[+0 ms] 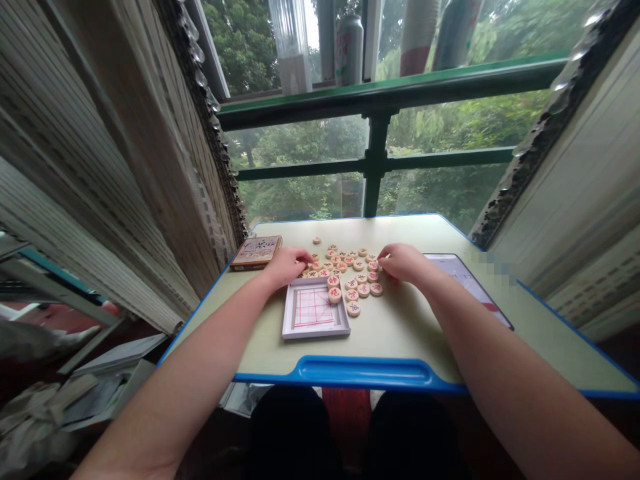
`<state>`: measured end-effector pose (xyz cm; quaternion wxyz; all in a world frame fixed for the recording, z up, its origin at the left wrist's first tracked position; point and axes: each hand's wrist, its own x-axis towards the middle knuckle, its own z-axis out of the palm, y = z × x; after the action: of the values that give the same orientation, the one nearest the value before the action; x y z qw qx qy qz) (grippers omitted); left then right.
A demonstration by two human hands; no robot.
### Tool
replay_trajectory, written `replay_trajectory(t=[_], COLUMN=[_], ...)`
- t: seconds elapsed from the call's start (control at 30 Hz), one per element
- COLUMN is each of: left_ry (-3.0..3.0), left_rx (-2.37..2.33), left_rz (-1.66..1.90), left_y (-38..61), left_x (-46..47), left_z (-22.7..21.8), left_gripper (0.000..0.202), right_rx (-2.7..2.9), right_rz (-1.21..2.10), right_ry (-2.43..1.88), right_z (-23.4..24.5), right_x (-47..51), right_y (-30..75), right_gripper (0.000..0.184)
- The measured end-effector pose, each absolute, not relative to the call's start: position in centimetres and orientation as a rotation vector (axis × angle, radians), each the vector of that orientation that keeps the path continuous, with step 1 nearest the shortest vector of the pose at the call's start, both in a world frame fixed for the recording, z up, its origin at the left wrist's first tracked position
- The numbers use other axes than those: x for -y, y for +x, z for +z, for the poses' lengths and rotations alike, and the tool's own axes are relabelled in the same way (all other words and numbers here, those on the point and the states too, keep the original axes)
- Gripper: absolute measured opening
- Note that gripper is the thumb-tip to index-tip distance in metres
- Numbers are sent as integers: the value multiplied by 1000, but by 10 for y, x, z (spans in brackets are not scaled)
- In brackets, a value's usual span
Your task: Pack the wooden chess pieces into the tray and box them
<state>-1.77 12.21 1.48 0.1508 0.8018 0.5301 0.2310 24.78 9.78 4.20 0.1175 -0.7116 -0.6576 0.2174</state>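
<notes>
My left hand (290,265) rests at the left side of a loose cluster of round wooden xiangqi pieces (358,265). Its fingers are loosely bent, the tips touching pieces at the edge. On the cluster's right side my right hand (400,261) curves downward, fingertips against the outermost pieces; its lower fingers are partly hidden. Red or black characters mark the discs. A shallow white box tray (288,313) with a red-lined grid inside lies in front of the cluster. Two red-marked pieces (335,295) overlap the tray's right side. Neither hand visibly lifts a piece.
A brown decorated box (257,252) lies at the table's left edge. Right of my right hand is a flat tablet-like panel (467,283). One lone piece (317,240) sits farther back. The table (400,340) has a blue rim; a can (349,50) stands on the window ledge.
</notes>
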Motion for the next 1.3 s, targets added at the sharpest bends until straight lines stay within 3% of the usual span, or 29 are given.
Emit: replay_trajectory(t=[0.17, 0.43, 0.87, 1.13, 1.3], left_ry=[2274, 2128, 2273, 2273, 2292], left_rx=[-1532, -1392, -1380, -1422, -1406], left_rz=[650, 744, 722, 674, 665], left_y=[-17, -14, -9, -7, -8], left_x=[-123, -120, -106, -102, -104], left_z=[15, 16, 31, 35, 32], left_gripper=[29, 40, 30, 30, 29], right_rx=[1946, 2129, 2339, 2334, 2068], right_rz=[634, 300, 323, 434, 827], right_ry=[-2085, -2009, -1951, -1828, -1664], right_z=[35, 34, 41, 45, 53], right_x=[-102, -102, -92, -91, -82], right_y=[249, 250, 245, 247, 243], right_gripper=[25, 27, 25, 13, 10])
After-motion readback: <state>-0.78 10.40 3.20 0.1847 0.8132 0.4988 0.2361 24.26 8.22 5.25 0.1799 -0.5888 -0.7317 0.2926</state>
